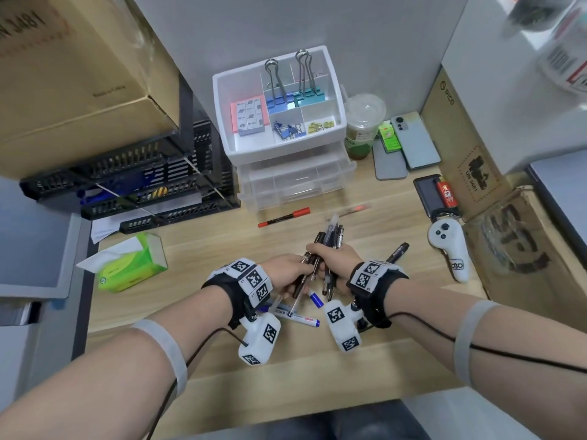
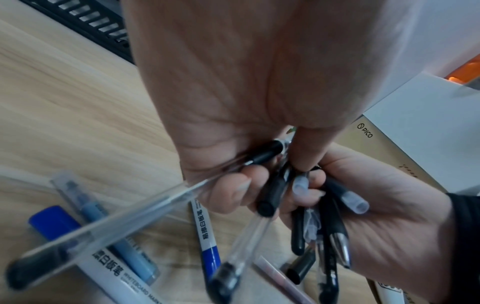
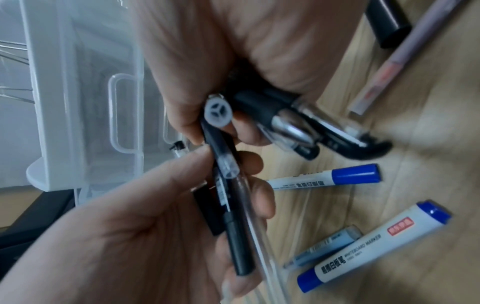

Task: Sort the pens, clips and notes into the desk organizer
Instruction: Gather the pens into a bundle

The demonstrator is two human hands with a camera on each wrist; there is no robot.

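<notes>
Stock, as I read it: desk organizer (image 1: pixel 338 90) at 12 o'clock holds notes (image 1: pixel 250 117) and clips (image 1: pixel 293 100). Pens remain: my right hand (image 1: pixel 333 258) clenches a black bundle (image 1: pixel 330 236); left hand (image 1: pixel 282 271) grasps two more; blue markers (image 1: pixel 301 317) at 6 o'clock, red pen (image 1: pixel 284 217) loose on the desk

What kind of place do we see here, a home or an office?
Probably an office desk or workstation: a white desk organizer with clips and notes, black paper trays stacked beside it, and cardboard shipping boxes around the wooden desk.
</notes>
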